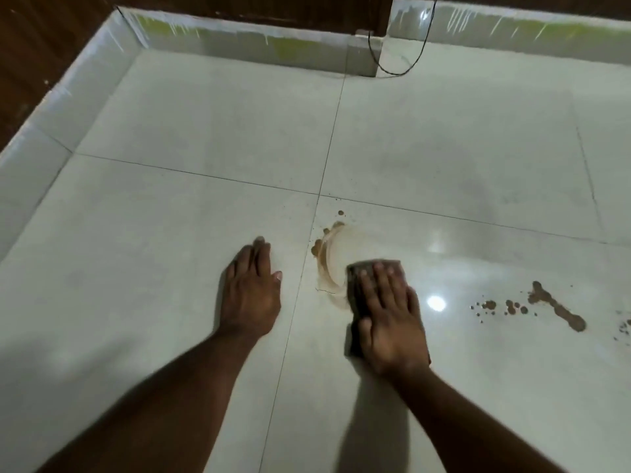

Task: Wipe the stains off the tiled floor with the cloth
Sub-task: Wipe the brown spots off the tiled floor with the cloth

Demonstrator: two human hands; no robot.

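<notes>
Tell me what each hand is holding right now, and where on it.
Neither grips anything. The right hand presses flat on top of the dark cloth, fingers straight. The left hand rests flat on the bare floor tile.

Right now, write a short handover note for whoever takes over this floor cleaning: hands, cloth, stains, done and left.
Left hand: flat on the pale tiled floor, bracing, holding nothing.
Right hand: fingers straight, pressing the dark folded cloth onto the floor.
Done: the brown smeared stain left of the cloth is partly wiped into a curved streak.
Left: that streak and its drops, then the untouched brown splatter trail to the right.
</notes>
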